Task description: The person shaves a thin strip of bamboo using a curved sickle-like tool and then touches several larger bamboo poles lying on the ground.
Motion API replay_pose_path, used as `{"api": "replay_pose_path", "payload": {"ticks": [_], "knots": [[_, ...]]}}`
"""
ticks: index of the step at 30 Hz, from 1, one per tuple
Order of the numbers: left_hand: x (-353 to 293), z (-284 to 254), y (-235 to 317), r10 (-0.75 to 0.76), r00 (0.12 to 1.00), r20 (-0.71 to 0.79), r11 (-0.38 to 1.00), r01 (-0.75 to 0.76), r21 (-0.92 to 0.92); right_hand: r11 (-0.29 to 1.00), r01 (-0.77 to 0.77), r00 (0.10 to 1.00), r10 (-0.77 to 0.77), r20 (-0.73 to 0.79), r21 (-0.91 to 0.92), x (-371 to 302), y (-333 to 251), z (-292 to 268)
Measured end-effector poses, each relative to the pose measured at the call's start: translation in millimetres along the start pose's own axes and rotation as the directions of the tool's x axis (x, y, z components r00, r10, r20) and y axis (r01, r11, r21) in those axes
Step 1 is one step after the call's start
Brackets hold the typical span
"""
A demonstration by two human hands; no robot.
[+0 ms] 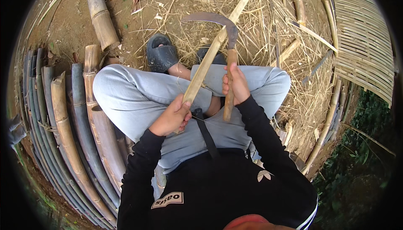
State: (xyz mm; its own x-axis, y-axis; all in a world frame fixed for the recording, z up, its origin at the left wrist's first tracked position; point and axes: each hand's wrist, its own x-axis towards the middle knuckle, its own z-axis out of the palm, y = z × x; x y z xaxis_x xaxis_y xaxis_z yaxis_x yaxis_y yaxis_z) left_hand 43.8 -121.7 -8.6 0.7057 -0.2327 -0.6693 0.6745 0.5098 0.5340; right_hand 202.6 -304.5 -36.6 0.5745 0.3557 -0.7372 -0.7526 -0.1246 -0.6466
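My left hand (173, 117) is closed round the near end of a long split bamboo strip (204, 67), which slants up and away to the right between my legs. In my right hand (237, 83) is the wooden handle of a sickle (232, 58), held upright. Its dark curved blade (214, 18) hooks over to the left, beyond the strip's middle. Blade and strip cross near the blade's base; whether they touch I cannot tell. A dark strap (205, 133) hangs over my lap.
Several bamboo poles (69, 125) lie side by side at my left, and a thick bamboo piece (100, 16) lies farther off. Shavings (268, 24) litter the ground ahead and right. A woven bamboo panel (361, 33) stands at the far right, with a dark flat blade (317, 65) nearby.
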Motion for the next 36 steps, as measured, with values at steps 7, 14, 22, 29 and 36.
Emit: {"api": "replay_pose_path", "payload": {"ticks": [7, 14, 22, 29, 36], "knots": [[-3.1, 0.7, -8.6, -0.022, 0.999, -0.026, 0.998, 0.021, -0.055, 0.997, -0.037, 0.999, 0.036, 0.027, 0.072, -8.5, -1.1, -7.1], [-3.3, -0.1, -5.1, -0.063, 0.997, -0.039, 0.998, 0.064, 0.025, 0.875, -0.286, 0.944, 0.190, 0.268, 0.389, 2.4, 14.5, -14.5], [-0.1, 2.2, -8.5, -0.060, 0.997, -0.040, 0.998, 0.060, 0.005, 0.999, 0.003, 0.997, -0.007, 0.076, 0.054, 29.6, -46.5, -0.8], [-6.9, 6.4, 2.1, -0.152, 0.986, -0.060, 0.988, 0.151, -0.033, 0.995, -0.091, 0.995, 0.092, 0.048, -0.031, 10.7, -17.3, -10.4], [3.0, -2.6, -17.8, 0.028, 0.998, -0.063, 0.999, -0.030, -0.022, 0.981, -0.125, 0.991, 0.117, 0.063, 0.149, 19.1, -6.1, -8.4]]}}
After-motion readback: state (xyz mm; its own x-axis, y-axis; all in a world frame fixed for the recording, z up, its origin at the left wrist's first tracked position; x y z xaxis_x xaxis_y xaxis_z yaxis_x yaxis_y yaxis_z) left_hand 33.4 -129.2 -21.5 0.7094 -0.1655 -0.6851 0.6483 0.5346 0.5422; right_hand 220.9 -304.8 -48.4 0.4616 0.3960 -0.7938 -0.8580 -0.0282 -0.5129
